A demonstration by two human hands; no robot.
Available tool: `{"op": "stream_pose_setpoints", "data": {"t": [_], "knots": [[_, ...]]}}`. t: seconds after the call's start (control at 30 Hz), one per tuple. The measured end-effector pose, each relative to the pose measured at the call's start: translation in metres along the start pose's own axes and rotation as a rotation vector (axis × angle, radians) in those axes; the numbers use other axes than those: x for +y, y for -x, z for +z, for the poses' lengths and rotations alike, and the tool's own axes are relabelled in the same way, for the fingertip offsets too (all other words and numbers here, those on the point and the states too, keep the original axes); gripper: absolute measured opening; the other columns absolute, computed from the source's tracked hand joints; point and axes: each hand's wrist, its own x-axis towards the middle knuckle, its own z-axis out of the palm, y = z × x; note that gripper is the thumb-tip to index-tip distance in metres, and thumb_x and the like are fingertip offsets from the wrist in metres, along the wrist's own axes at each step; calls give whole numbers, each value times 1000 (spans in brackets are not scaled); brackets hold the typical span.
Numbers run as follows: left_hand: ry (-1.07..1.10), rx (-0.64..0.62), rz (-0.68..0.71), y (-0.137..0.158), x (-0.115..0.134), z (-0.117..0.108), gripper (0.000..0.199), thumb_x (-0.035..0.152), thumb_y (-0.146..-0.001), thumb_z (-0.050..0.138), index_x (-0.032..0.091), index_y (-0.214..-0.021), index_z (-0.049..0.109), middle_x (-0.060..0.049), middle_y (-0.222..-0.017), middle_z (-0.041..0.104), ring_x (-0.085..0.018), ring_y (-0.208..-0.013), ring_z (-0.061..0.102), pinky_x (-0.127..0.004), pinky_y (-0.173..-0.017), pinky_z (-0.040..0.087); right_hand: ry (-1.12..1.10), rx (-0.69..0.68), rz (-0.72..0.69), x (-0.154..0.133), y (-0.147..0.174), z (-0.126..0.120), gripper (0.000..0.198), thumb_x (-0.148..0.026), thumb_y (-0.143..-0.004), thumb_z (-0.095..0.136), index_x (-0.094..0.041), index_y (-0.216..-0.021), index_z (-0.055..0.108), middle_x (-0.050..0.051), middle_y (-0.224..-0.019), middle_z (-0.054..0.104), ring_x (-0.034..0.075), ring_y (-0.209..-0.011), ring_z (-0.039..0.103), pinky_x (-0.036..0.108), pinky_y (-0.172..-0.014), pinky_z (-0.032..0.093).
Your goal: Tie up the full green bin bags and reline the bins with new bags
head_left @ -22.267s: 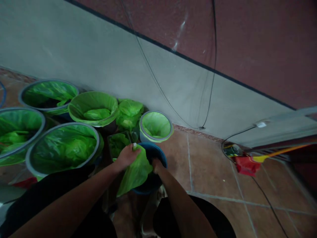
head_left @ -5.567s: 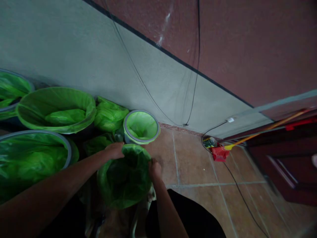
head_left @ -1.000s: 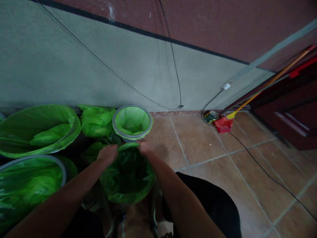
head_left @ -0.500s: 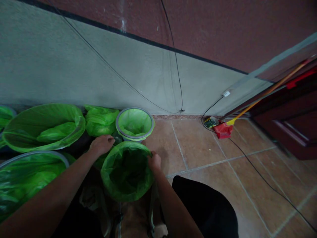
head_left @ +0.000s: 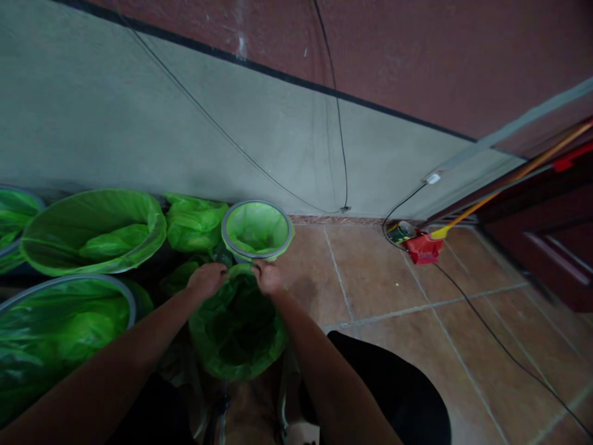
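Between my knees stands a round bin lined with a green plastic bag (head_left: 238, 368), its mouth facing up and dark inside. The bag is folded out over the rim, which hides the bin. My left hand (head_left: 208, 280) is closed at the far left of the rim, fingertips on the bag's edge. My right hand (head_left: 269, 278) pinches the bag's edge at the far side, a short way right of the left hand. Just beyond them is a small bin with a grey ring (head_left: 257, 255), also lined in green.
At left stand a large green-lined bin (head_left: 34, 247), a nearer grey-rimmed bin (head_left: 132, 303) and a bunched green bag (head_left: 194, 222). A red dustpan (head_left: 425, 248), a can (head_left: 402, 231) and a black cable (head_left: 482, 321) lie on the tiled floor at right, near a yellow-orange handle (head_left: 477, 203).
My right hand has moved from the right side of the rim to its far side, near the left hand. My left hand has shifted right onto the rim. The view has tilted slightly.
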Motion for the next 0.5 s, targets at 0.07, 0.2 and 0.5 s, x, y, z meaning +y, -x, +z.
{"op": "stream_pose_setpoints", "data": {"t": [0.07,0.2,0.5], "knots": [[-18,-21,15,2,0,2,29,32,-89,47,20,-103,69,-11,-109,72,-23,-107,65,-31,-89,49,43,-95,-13,3,-4,4,31,-29,-95,50,-23,-121,65,5,-116,71,19,-106,64,26,-93,46],[-57,-61,-9,5,4,2,28,24,-85,49,17,-103,68,-14,-109,71,-25,-105,66,-32,-86,51,101,-202,-9,16,-3,4,27,-27,-94,51,-25,-117,66,4,-109,73,18,-99,67,24,-84,47],[-88,-117,-70,7,10,0,34,15,-82,44,13,-106,68,-18,-112,70,-30,-104,67,-35,-82,53,178,-324,62,31,3,-1,31,-30,-93,53,-22,-122,60,7,-108,71,20,-101,65,26,-83,47]]}}
